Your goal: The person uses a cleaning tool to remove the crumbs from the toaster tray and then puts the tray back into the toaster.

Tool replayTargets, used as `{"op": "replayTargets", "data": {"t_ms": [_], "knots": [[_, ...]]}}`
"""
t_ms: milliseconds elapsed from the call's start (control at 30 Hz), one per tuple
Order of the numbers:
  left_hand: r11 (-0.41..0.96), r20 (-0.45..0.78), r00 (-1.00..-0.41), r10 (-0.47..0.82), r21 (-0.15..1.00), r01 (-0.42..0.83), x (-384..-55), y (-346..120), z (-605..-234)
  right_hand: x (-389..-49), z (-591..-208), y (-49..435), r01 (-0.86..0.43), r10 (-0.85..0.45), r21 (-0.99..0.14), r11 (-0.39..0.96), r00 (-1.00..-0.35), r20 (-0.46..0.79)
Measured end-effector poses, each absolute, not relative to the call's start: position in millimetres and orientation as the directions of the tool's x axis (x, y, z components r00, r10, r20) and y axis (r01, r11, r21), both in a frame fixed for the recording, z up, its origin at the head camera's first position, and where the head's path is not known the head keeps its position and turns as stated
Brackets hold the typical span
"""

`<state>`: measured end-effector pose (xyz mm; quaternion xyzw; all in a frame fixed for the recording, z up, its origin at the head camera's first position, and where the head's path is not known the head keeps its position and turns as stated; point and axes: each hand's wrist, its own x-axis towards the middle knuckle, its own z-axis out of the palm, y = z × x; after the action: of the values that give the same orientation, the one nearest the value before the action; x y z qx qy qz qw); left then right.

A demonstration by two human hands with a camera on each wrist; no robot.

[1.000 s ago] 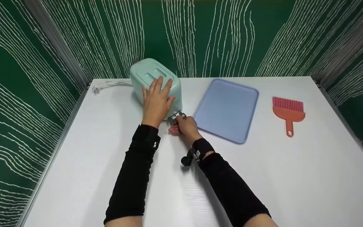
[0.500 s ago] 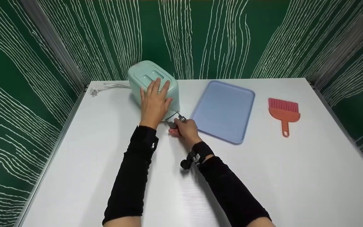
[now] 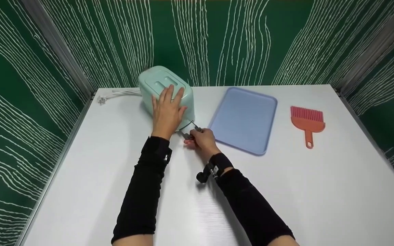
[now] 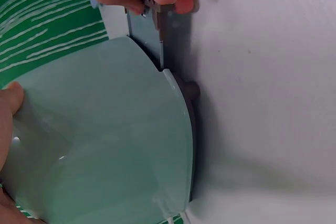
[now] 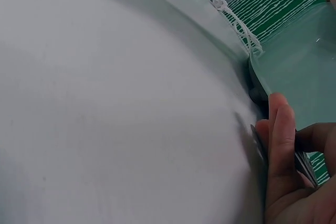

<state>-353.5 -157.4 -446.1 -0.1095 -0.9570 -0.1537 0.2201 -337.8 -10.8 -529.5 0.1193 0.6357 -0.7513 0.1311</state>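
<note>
A mint-green toaster [image 3: 154,77] with two oblong slots on top stands at the table's back left. My left hand [image 3: 168,116] rests on it with fingers spread over the near side and top. From the toaster's lower near end sticks out a flat crumb tray [image 3: 186,127] with grey end pieces. My right hand [image 3: 204,140] pinches the tray's grey end. In the left wrist view the tray's thin edge [image 4: 161,53] shows at a cut-out in the toaster's lower edge. How far it reaches inside is hidden.
A blue tray [image 3: 245,119] lies right of my right hand. Farther right is an orange hand brush [image 3: 308,123] with pink bristles. Behind and left of the toaster runs a white cord with a plug [image 3: 102,99]. Green patterned walls [image 3: 217,41] border the white table [image 3: 80,177].
My right hand has drawn the crumb tray a little out of the toaster, toward me. The left hand has stayed on the toaster. The head view has shifted slightly.
</note>
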Motion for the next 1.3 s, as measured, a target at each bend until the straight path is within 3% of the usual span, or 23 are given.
{"op": "replayTargets", "data": {"t_ms": [500,1300], "knots": [[0.922,0.457,-0.878,0.146,0.258,0.288,-354.0,-154.9,-446.7,-340.3,-527.6,-7.2,0.365,-0.042,-0.925,-0.11,-0.931,-0.362],[0.929,0.446,-0.884,0.136,0.253,0.271,-355.1,-157.5,-446.6,-334.7,-524.9,11.2,0.408,-0.189,-0.909,-0.083,-0.902,-0.387]]}}
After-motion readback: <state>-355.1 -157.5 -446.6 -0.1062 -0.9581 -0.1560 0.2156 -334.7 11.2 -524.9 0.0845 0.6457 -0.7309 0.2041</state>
